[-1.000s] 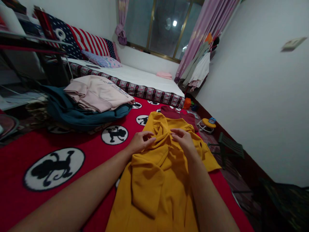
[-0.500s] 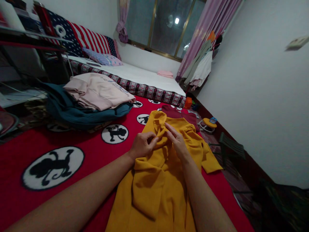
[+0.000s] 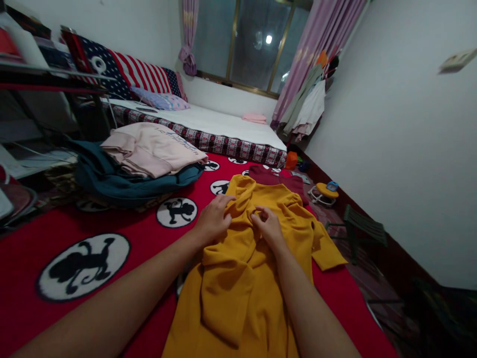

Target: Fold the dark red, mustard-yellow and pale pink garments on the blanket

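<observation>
A mustard-yellow long-sleeved dress (image 3: 227, 298) lies spread and rumpled on a red blanket (image 3: 149, 278) printed with black monkeys in white circles. Its one sleeve sticks out to the right; folds bunch up near its left shoulder. My left hand (image 3: 214, 217) is at the left side of the dress's upper part, thumb and fingers apart. Over the middle of the chest, my right hand (image 3: 271, 228) has its fingers curled toward the thumb, seemingly pinching a fold. A maroon garment (image 3: 294, 183) lies just beyond the neckline, partly covered by the dress.
At left, a folded pink sweatshirt (image 3: 152, 149) rests on a teal garment (image 3: 137, 188). A daybed (image 3: 223, 124) stands under the window. To the right are a yellow-topped stool (image 3: 325, 190), a dark folding stool (image 3: 365, 224) and hanging clothes (image 3: 311, 107) by the wall.
My left hand has let go of the fabric and drawn slightly left, its fingers opening. My right hand's stretched fingers have curled in. The bunched sleeve fold lies flatter.
</observation>
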The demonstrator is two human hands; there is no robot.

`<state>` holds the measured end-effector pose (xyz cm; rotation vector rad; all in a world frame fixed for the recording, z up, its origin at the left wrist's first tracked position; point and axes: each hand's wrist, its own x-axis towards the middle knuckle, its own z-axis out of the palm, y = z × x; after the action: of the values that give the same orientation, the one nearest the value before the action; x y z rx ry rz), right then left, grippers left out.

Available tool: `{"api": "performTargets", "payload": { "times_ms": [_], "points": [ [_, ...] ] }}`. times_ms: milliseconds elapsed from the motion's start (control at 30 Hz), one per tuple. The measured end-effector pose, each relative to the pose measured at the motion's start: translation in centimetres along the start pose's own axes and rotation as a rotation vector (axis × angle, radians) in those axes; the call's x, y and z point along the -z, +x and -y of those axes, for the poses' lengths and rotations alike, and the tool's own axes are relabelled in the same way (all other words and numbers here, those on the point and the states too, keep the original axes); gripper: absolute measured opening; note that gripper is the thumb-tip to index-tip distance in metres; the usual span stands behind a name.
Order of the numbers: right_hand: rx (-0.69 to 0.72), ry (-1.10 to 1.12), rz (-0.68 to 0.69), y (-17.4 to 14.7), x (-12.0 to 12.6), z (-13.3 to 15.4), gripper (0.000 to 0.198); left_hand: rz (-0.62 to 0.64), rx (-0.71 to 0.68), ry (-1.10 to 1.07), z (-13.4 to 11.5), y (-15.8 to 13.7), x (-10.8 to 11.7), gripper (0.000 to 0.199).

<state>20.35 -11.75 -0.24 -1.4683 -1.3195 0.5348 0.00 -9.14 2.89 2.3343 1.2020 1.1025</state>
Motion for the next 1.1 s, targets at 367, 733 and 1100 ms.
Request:
{"api": "performTargets", "payload": {
  "times_ms": [367, 733, 1100],
  "points": [
    [0.366, -0.227, -0.068, -0.8, 0.3, 0.8, 0.045, 0.128, 0.141, -0.083, -2.0, 11.1, -3.9, 0.044],
    [0.123, -0.066, -0.323, -0.1, 1.1, -0.2, 0.031, 0.055, 0.496, -0.504, 1.5, 16.1, -4.6, 0.006],
    [0.007, 0.106, -0.402, 0.6, 1.4, -1.9, 0.028, 0.1, 0.311, -0.723, 3.3, 9.7, -4.8, 0.039]
  ]
}}
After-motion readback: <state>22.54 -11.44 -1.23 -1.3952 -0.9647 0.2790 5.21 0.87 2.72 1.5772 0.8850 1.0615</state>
